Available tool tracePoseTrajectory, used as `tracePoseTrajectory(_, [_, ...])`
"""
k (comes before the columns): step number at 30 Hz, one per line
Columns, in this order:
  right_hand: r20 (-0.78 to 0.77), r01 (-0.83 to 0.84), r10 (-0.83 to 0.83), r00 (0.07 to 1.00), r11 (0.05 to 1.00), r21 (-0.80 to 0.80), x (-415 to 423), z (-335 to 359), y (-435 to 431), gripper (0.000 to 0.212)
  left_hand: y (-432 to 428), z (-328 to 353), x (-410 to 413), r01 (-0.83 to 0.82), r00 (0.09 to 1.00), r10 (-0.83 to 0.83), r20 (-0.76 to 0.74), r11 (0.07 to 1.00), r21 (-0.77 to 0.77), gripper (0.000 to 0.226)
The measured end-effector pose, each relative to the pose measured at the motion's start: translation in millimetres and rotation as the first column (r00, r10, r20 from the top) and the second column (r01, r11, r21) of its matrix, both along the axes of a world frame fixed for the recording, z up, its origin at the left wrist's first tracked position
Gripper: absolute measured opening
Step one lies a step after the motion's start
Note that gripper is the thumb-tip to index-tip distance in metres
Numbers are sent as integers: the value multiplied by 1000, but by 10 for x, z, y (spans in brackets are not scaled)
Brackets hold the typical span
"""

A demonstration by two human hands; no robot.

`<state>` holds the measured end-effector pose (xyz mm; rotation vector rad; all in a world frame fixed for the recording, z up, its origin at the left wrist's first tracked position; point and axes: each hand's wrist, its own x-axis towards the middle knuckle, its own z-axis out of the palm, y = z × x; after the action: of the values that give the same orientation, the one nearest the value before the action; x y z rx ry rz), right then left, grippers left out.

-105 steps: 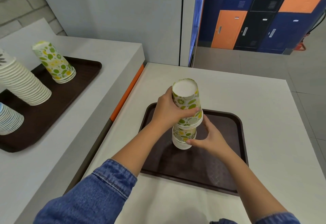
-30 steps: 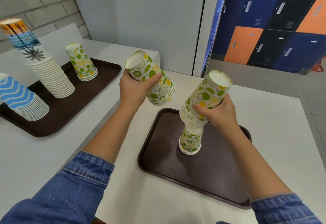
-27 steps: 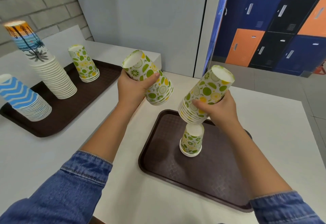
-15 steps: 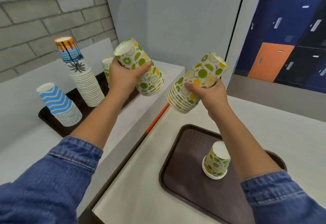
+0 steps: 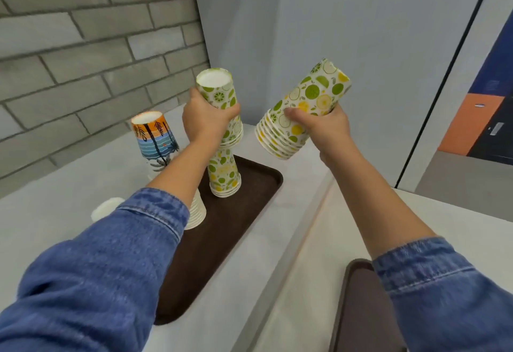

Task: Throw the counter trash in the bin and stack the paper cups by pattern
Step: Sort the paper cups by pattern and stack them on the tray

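My left hand (image 5: 206,120) grips an upside-down stack of lime-patterned cups (image 5: 219,96), held directly over another lime-patterned stack (image 5: 224,175) standing on the left brown tray (image 5: 236,229); the two stacks meet or nearly meet. My right hand (image 5: 323,127) holds a second lime-patterned stack (image 5: 301,110), tilted, in the air to the right of the tray. A stack topped by a palm-tree cup (image 5: 154,136) stands behind my left forearm. A white cup bottom (image 5: 107,208) of another stack peeks out beside my left sleeve.
The left tray lies on a raised white counter (image 5: 69,193) against a grey brick wall. A lower white table (image 5: 319,282) lies to the right, with the corner of a second brown tray (image 5: 358,310) at the bottom. A grey partition stands behind.
Both hands have carried their cup stacks left, away from the right tray. My left hand has turned its stack upright and lowered it over the lime stack on the left tray.
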<state>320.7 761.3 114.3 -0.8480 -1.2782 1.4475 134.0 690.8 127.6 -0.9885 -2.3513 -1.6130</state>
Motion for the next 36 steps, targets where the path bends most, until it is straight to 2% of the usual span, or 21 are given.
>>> tracePoseTrajectory(8, [-19, 19, -17, 1000, 994, 107, -449, 237, 316, 71, 152, -372, -307, -110, 994, 109, -19, 983, -144, 71])
tracePoseTrajectory(15, [80, -44, 28, 996, 977, 209, -899, 322, 326, 80, 149, -1024, -223, -41, 971, 83, 225, 982, -183, 74])
tracePoseTrajectory(17, [127, -65, 35, 991, 968, 244, -1034, 314, 306, 80, 126, -1157, -204, -42, 963, 81, 257, 987, -153, 84])
tracePoseTrajectory(20, [192, -128, 74, 979, 950, 284, -1229, 267, 259, 70, 122, -1197, -187, -35, 952, 72, 298, 991, -126, 117])
tracePoseTrajectory(23, [264, -192, 110, 958, 931, 310, -1421, 171, 224, 77, 73, -1226, -142, -2, 925, 48, 376, 993, -121, 126])
tracePoseTrajectory(28, [422, -288, 146, 895, 911, 295, -1620, -79, 197, 81, -80, -1375, 48, -22, 946, 71, 316, 988, -154, 129])
tracePoseTrajectory(34, [674, -407, 143, 725, 878, 252, -1598, -648, 70, 84, -333, -1572, 455, 36, 936, 4, 352, 993, -108, 119])
tracePoseTrajectory(36, [692, -415, 152, 706, 880, 230, -1565, -771, 28, 85, -443, -1625, 543, 57, 936, -22, 352, 994, -91, 113])
